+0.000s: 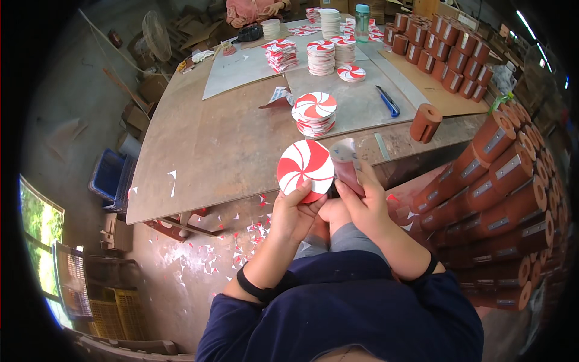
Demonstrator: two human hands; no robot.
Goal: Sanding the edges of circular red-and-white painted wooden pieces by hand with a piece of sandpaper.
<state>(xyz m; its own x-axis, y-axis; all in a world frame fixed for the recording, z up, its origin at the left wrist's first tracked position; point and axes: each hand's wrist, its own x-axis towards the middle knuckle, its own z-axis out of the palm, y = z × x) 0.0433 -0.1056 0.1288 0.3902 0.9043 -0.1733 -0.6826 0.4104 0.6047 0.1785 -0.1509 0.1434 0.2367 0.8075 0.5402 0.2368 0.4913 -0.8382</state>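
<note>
My left hand (pixel 294 212) is closed on a round disc (pixel 304 166) with a red and white swirl, its thumb pressed on the printed face. Beside it, my right hand (pixel 363 196) grips a small object (pixel 346 158) with a pale, shiny rounded top and a reddish-brown lower part; its kind is unclear. The object is right by the disc's edge, and I cannot tell whether they touch. Just beyond the disc, a short stack of similar swirl discs (pixel 315 110) stands on the table (pixel 223 139).
A blue utility knife (pixel 388 101) and a slotted brown cylinder (pixel 426 123) lie to the right. More brown cylinders (pixel 503 175) are piled beside me. Farther back are disc stacks (pixel 321 58), a bottle (pixel 362 24) and another person (pixel 256 11). Paper scraps (pixel 208 259) litter the floor.
</note>
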